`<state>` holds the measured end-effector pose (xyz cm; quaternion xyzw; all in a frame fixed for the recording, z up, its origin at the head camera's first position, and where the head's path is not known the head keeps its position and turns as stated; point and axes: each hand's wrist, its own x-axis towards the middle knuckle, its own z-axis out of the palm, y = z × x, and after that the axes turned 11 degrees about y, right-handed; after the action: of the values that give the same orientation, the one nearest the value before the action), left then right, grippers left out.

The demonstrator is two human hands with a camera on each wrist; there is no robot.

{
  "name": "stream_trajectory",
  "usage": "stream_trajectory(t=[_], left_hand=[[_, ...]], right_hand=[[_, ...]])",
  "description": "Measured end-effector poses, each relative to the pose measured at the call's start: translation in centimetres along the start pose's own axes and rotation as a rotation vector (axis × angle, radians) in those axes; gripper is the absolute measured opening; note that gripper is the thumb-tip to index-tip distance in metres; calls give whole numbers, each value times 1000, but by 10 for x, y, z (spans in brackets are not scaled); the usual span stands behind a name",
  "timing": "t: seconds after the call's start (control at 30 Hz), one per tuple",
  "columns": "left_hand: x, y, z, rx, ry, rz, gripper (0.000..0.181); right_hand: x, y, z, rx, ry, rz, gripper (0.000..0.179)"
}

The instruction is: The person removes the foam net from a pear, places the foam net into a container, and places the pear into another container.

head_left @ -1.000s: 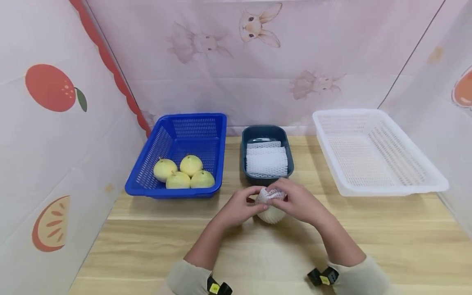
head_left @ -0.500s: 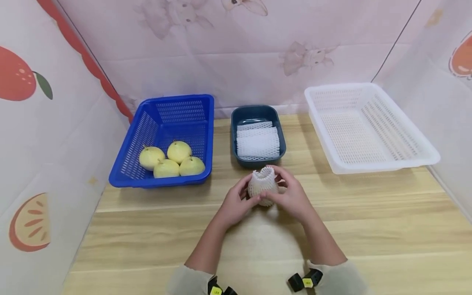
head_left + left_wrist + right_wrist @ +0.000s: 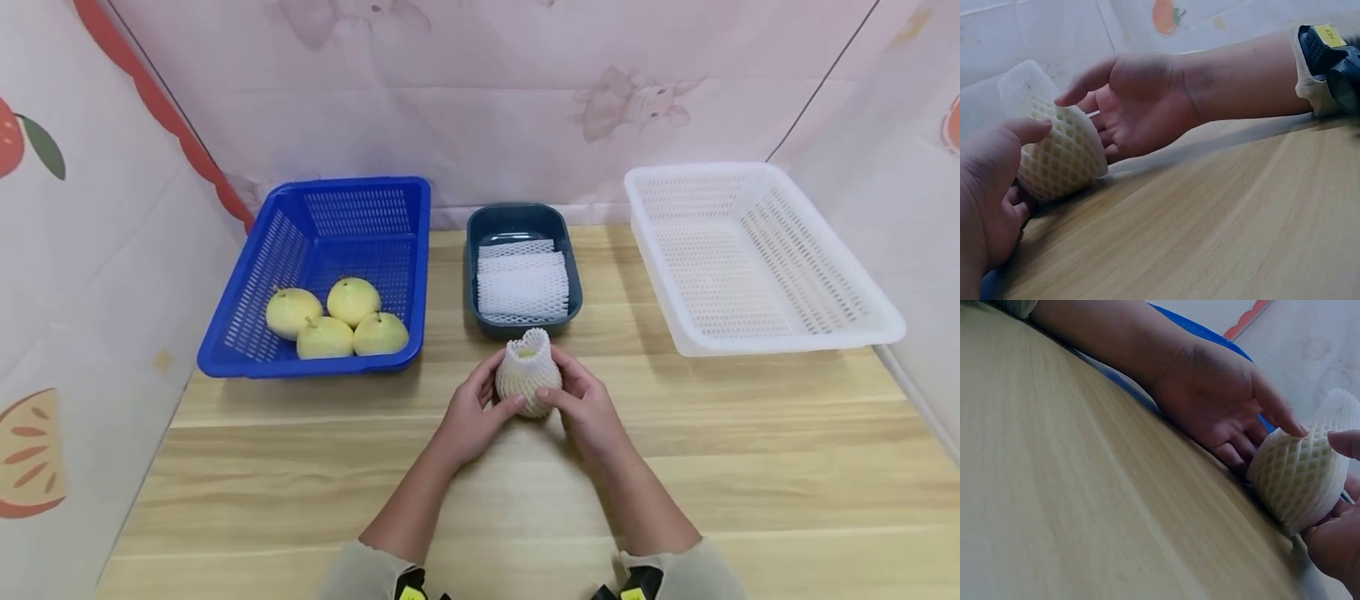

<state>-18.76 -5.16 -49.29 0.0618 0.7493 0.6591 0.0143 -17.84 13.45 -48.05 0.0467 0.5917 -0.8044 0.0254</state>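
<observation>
A pear in a white foam net sleeve (image 3: 528, 379) stands upright on the wooden table, the sleeve's loose top edge rising above the fruit. My left hand (image 3: 472, 412) curls round its left side, thumb on the near face. From the other side my right hand (image 3: 592, 412) holds it, its thumb (image 3: 1344, 442) pressing the netting. Pale yellow-green skin shows through the mesh in both wrist views. The far fingers are partly hidden behind the fruit. Just beyond the hands, a dark green tray (image 3: 520, 215) contains a stack of flat foam net sleeves (image 3: 522, 287).
On the left is a blue plastic basket (image 3: 416, 275) with several bare pears (image 3: 337, 321) near its front wall. A white plastic basket (image 3: 780, 340) stands at the right. Printed cloth walls (image 3: 510, 133) close off the back and sides.
Both hands have gone from working the sleeve's gathered top to holding the pear's sides lower down. The sleeve's top now stands open around the fruit. The head view has tilted downward.
</observation>
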Motion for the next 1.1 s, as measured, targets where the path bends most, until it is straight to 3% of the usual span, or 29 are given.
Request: stream_trajectory(t=[0.33, 0.9, 1.1], left_hand=[[-2, 7, 1, -77, 18, -5, 56], [-4, 5, 2, -99, 46, 8, 49], [-1, 3, 3, -101, 63, 74, 50]], right_hand=[[-2, -3, -1, -66, 13, 5, 62], [-3, 5, -5, -187, 63, -102, 53], [-2, 1, -3, -209, 53, -151, 51]])
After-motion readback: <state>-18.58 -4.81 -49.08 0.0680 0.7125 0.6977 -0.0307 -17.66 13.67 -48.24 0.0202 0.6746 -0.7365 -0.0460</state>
